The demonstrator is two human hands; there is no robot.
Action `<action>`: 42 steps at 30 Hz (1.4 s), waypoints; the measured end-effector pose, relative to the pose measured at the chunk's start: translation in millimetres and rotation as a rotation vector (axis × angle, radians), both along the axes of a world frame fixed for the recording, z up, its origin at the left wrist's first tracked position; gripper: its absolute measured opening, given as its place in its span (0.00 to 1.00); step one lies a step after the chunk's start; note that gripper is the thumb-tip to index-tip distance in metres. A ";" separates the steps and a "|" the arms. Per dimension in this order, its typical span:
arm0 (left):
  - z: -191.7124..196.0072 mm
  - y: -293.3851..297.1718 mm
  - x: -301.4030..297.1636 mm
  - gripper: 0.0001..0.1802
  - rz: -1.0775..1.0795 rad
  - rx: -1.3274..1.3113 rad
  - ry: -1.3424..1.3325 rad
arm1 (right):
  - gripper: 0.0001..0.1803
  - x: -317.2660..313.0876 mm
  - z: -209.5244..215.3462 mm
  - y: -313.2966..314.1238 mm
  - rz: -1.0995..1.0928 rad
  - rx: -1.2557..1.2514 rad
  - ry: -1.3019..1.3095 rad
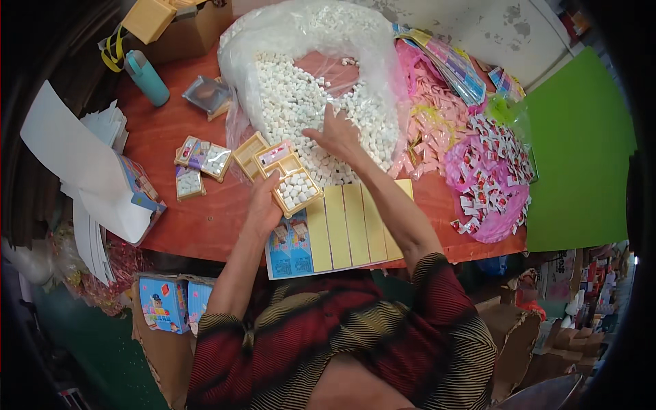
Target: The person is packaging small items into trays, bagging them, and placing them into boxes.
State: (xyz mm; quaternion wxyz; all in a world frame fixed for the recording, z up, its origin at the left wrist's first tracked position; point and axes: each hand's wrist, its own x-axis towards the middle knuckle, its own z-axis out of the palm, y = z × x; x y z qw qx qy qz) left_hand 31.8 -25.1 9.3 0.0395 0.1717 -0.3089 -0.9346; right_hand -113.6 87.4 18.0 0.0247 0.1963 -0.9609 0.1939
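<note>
My left hand (pixel 263 205) holds a small yellow compartment tray (pixel 290 179) at its near edge; one compartment is filled with small white blocks, another holds a pink-and-white packet. My right hand (pixel 338 133) rests palm down on a heap of white blocks (pixel 287 102) spilling out of a big clear plastic bag (pixel 307 27). An empty yellow tray (pixel 249 154) lies just left of the held one. Under my forearms lies a flat sheet (pixel 342 229) with yellow strips and a blue printed end.
Filled, sealed trays (pixel 205 160) lie to the left on the red table (pixel 171 130). Pink and red packets (pixel 488 178) pile up at right. A teal bottle (pixel 147 78), cardboard box (pixel 184 34) and white paper sheets (pixel 82 164) stand at left. Blue printed boxes (pixel 164 304) sit below the table edge.
</note>
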 end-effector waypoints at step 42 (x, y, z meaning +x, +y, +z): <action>-1.4 35.6 23.4 0.16 -0.081 -0.187 0.022 | 0.16 83.1 1.1 32.5 0.158 -1.098 -1.049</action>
